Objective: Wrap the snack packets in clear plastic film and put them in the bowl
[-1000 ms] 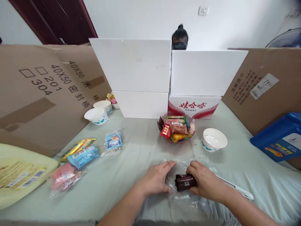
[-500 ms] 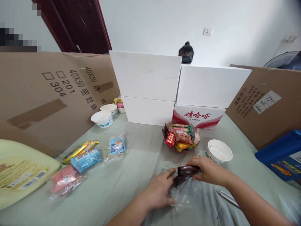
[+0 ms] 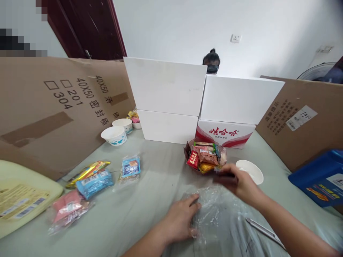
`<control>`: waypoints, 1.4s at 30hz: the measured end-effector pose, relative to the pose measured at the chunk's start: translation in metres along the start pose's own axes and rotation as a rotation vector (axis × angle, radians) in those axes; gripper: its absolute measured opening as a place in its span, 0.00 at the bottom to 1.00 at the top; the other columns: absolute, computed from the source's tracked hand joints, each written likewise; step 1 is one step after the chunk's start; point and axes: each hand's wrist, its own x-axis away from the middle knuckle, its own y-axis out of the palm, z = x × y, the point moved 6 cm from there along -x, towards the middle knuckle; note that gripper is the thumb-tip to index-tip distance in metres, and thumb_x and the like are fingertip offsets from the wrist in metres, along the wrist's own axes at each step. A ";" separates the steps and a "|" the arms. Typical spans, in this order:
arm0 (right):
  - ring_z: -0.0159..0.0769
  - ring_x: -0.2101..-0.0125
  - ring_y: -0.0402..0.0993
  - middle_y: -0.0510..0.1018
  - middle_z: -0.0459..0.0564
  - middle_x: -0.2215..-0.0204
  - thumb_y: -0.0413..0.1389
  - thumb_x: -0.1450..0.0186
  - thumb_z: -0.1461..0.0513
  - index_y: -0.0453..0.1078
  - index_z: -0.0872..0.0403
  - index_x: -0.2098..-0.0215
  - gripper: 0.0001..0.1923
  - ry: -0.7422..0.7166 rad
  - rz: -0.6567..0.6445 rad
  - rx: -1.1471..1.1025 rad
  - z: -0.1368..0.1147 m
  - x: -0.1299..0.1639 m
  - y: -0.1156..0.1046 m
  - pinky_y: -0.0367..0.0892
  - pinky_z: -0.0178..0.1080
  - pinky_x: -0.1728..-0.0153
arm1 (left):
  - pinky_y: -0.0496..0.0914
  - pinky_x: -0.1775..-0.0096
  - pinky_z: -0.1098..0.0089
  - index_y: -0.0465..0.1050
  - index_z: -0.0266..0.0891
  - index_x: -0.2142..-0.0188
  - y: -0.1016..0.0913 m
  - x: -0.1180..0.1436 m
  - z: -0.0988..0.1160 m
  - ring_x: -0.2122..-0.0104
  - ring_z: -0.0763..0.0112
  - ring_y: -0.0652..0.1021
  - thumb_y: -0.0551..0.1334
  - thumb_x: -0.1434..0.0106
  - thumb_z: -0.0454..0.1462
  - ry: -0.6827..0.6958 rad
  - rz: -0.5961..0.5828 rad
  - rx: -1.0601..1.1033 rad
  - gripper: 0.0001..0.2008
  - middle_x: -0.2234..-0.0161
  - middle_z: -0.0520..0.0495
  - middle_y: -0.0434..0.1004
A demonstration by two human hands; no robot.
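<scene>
We are holding a dark brown packet [image 3: 226,177] in our right hand [image 3: 241,184], the fingers closing around it, though motion blur is hiding its print. The packet is hanging just in front of the snack bowl [image 3: 205,157] and close beside the white paper bowl [image 3: 250,170] on the right. Our left hand [image 3: 180,217] is resting on the table [image 3: 150,185], its fingers curling down and pinning the near edge of a clear plastic bag [image 3: 214,210] that is lying crumpled and flat between our two arms. The packet is sitting above the far end of that bag, apart from it.

The snack bowl is brimming with red, orange and brown wrappers. To the left, on the table, several bagged snacks are lying loose: a blue one [image 3: 95,182], a pink one [image 3: 68,208], a yellow one [image 3: 87,170] and a small blue-and-orange one [image 3: 130,166]. Two more paper bowls [image 3: 114,135] are standing by the cardboard sheet [image 3: 53,107] on the left. White foam boxes [image 3: 166,87] are stacking up at the back, with a red-and-white carton [image 3: 225,132] under the right one. A blue box [image 3: 320,176] is lying at the right edge, and a thin metal tool [image 3: 264,232] is lying beside our right forearm.
</scene>
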 end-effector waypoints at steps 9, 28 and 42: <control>0.51 0.54 0.71 0.75 0.62 0.53 0.59 0.42 0.63 0.61 0.59 0.44 0.29 0.189 0.155 0.284 0.023 -0.067 0.007 0.65 0.46 0.57 | 0.65 0.43 0.54 0.67 0.48 0.42 -0.006 0.000 -0.001 0.42 0.49 0.69 0.73 0.51 0.43 0.037 -0.007 0.032 0.36 0.35 0.43 0.58; 0.46 0.51 0.71 0.75 0.56 0.51 0.55 0.34 0.51 0.69 0.51 0.48 0.20 -0.114 -0.263 0.248 -0.008 0.143 0.043 0.68 0.49 0.51 | 0.71 0.50 0.60 0.74 0.41 0.52 -0.045 0.013 -0.009 0.52 0.64 0.75 0.53 0.37 0.27 0.207 0.481 0.043 0.18 0.53 0.43 0.76; 0.43 0.55 0.74 0.77 0.55 0.54 0.46 0.29 0.53 0.69 0.54 0.50 0.18 -0.049 0.095 0.361 -0.010 0.109 0.016 0.69 0.45 0.55 | 0.72 0.49 0.59 0.73 0.40 0.51 -0.047 0.035 0.022 0.51 0.61 0.76 0.57 0.36 0.29 0.079 0.220 -0.182 0.15 0.50 0.43 0.76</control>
